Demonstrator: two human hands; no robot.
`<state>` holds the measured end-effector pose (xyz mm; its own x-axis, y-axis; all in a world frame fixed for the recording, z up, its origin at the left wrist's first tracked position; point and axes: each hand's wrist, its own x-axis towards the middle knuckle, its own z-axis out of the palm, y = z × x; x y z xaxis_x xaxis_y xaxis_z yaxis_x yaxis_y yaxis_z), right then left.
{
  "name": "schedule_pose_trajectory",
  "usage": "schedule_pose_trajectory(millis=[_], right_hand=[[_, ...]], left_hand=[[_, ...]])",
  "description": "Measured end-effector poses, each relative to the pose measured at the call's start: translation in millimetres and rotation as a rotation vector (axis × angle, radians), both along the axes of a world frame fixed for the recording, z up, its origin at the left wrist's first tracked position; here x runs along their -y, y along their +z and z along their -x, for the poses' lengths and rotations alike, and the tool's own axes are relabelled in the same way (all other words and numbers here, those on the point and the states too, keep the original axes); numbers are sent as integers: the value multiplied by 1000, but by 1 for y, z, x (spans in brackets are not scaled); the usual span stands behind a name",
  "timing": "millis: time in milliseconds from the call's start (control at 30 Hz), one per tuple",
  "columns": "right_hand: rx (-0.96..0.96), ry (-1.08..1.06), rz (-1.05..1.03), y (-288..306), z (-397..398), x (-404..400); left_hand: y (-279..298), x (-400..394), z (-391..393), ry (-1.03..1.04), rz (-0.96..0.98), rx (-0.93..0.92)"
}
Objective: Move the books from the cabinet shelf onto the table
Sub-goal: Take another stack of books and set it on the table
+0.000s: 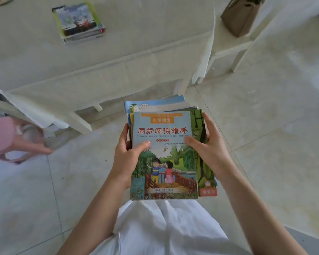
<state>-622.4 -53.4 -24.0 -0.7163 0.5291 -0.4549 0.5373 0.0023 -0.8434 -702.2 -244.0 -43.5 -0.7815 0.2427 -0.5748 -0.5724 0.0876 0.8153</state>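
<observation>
**A:** ok head view, what's going on with the books (164, 155)?

**B:** whole pile of them held out in front of the body, above the tiled floor (265, 126), just short of the surface (136, 52). Top one has a cartoon cover, 2 kids on a red bridge, red Chinese title.

**A:** and the hands?

**B:** left hand (126, 159) grips the pile's left edge, thumb curled over the top cover, fingers underneath. Right hand (208, 148) clamps the right edge, thumb on the cover, fingers spread along the side. Both wrapped on tight.

**A:** anything on the surface?

**B:** yep, it's got a white cloth, and 1 more stack (79, 23) sits flat near the far left. Brown bag (241, 17) off past the right end, can't tell what it's standing on. Another person's arm (31, 144) at the left edge, pink sleeve.
</observation>
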Motion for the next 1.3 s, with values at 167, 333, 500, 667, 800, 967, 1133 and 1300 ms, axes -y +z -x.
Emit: schedule_pose_trajectory(millis=[167, 333, 500, 667, 800, 967, 1133, 1300], right_hand=[[5, 117, 35, -5, 104, -33], [26, 295, -12, 6, 213, -68], [18, 425, -50, 14, 306, -79], [11, 514, 7, 12, 385, -77], [-27, 547, 5, 6, 448, -69], [9, 502, 31, -6, 526, -55], [59, 506, 87, -20, 597, -40], [-65, 624, 28, -31, 631, -34]], left_hand=[[-5, -25, 77, 153, -26, -18], [2, -55, 149, 303, -62, -28], [8, -66, 219, 431, -11, -75], [1, -61, 285, 477, 52, -123], [-8, -52, 344, 511, 32, -124], [-11, -30, 426, 462, -12, -159], [-13, 0, 504, 320, -82, -201], [-21, 19, 553, 195, -3, -287]])
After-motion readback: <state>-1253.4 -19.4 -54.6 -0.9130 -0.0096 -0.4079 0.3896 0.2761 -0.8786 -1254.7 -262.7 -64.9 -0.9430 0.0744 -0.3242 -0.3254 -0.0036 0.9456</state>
